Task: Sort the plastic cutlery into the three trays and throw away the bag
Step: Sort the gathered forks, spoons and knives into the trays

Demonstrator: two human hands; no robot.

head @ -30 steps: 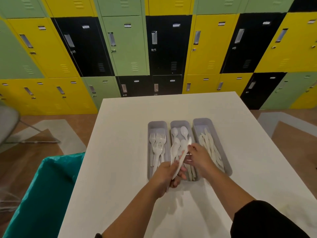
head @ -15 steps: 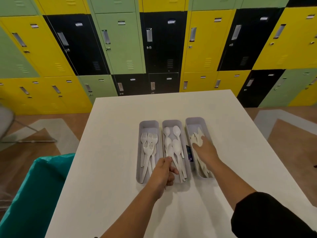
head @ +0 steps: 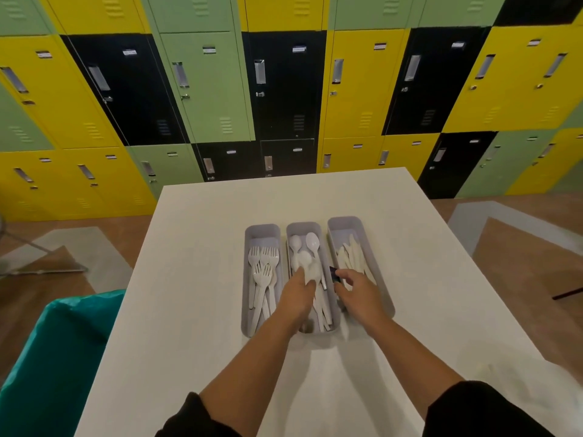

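in the head view, three grey trays are sitting side by side on the white table [head: 202, 279]: the left tray [head: 262, 230] is holding white plastic forks [head: 263, 279], the middle tray [head: 303, 227] is holding spoons [head: 312, 242], and the right tray [head: 344, 222] is holding knives [head: 351, 258]. the left hand [head: 298, 298] is reaching over the middle tray with its fingers lying together on a whitish, blurred piece among the spoons; whether it is clamping that piece or only pressing on it, i cannot tell. the right hand [head: 359, 293] is hovering between the middle and right trays, thumb and forefinger pinching a small dark item [head: 333, 274], too small to identify. no bag is clearly showing anywhere; the whitish thing under the left hand could be crumpled film, but that is uncertain. a teal-lined bin [head: 53, 351] is standing at the table's left edge, near the person. the cutlery is looking light, stiff and smooth, so pieces are likely sliding over each other and skating when nudged; taking them by the handles, near the middle, is probably the steadier hold. a thin bag would be weighing almost nothing and crumpling freely, so bunching it in the fist seems best.
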